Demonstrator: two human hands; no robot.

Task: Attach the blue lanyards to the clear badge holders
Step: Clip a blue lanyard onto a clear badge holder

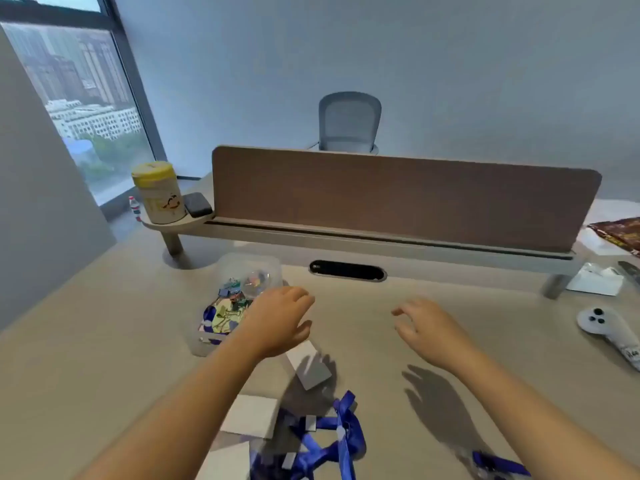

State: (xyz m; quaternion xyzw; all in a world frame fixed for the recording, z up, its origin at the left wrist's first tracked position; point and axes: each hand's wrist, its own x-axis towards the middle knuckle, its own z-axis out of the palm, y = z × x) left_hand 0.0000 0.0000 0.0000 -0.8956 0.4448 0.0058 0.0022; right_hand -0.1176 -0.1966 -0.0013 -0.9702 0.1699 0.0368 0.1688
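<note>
A tangle of blue lanyards [325,441] lies on the beige desk near its front edge, with another blue piece [498,464] at the lower right. Clear badge holders with white inserts lie beside them: one [310,363] under my left wrist, another [251,415] nearer me, a third [225,460] at the bottom edge. My left hand [280,320] hovers above the desk, fingers loosely apart, holding nothing. My right hand [426,325] floats to its right, fingers spread and empty. Both cast shadows on the desk.
A clear plastic box [239,299] of coloured binder clips stands left of my left hand. A white controller [609,330] lies far right. Behind are a cable slot [346,270], a brown divider screen [398,199], a yellow-lidded canister [159,192] and a tissue pack [595,280].
</note>
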